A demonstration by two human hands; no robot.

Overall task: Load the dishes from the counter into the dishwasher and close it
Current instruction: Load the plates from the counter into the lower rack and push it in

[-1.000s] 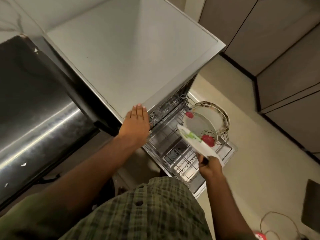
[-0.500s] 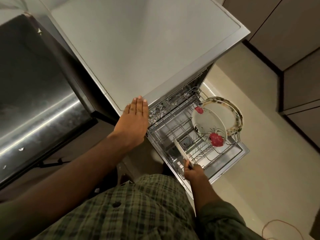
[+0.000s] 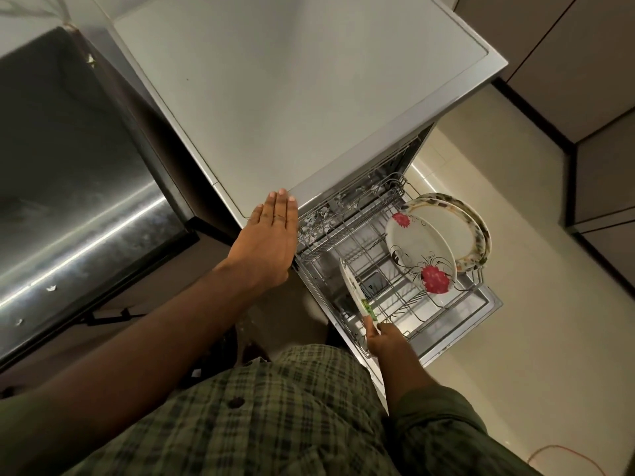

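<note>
Overhead view from the head camera. The left hand (image 3: pixel 266 247) lies flat, fingers pressed together, palm down on the front corner of the grey flat top of the dishwasher (image 3: pixel 292 97), its fingertips at the seam near the front edge. The right hand (image 3: pixel 383 340) pinches the lower rim of a white plate with a green mark (image 3: pixel 354 290), held on edge and standing among the tines at the near side of the pulled-out wire lower rack (image 3: pixel 395 269). At the far end of the same rack, a white plate with red flowers and black tendrils (image 3: pixel 421 254) leans upright, just in front of two cream plates with mottled brown-green rims (image 3: pixel 462 223), which reach beyond the rack's outer edge. Between the held plate and the flowered plate the rack tines stand bare. The open dishwasher door (image 3: pixel 481 312) lies below the rack, projecting over the pale beige tiled floor (image 3: pixel 532 338), which is open to the right up to the dark cabinet fronts (image 3: pixel 604 187). A brushed steel surface (image 3: pixel 68 187) adjoins the dishwasher on the left
</note>
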